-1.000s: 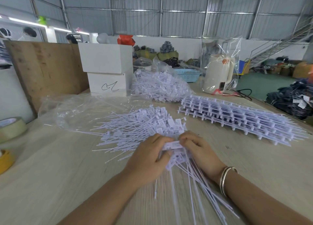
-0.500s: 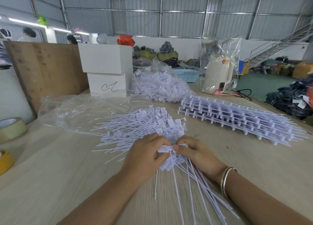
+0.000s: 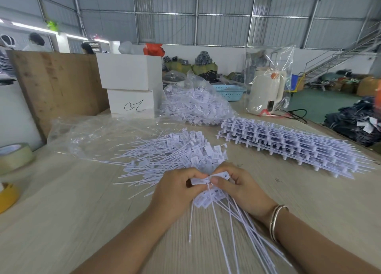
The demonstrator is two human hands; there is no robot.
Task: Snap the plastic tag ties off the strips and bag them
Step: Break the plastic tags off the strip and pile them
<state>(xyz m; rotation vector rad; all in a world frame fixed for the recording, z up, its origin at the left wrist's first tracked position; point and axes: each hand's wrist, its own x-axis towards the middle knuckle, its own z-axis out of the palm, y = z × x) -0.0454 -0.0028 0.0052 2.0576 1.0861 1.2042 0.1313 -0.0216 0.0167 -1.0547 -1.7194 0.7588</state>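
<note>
My left hand and my right hand meet over a bundle of white tag ties near the table's front. Both pinch the flat tag heads at the top of the bundle, and the thin tails fan out toward me. Just beyond the hands lies a loose pile of snapped-off ties. A stack of uncut strips lies to the right. An empty clear bag lies flat at the left, and a filled bag of ties sits behind the pile.
The wooden table carries two tape rolls, beige and yellow, at its left edge. Two stacked white boxes and a plywood board stand at the back left. A bagged white kettle stands at the back right.
Both hands have drawn slightly toward me and lifted the bundle's tag heads, which now show between the fingertips. The piles, strips and bags have not moved.
</note>
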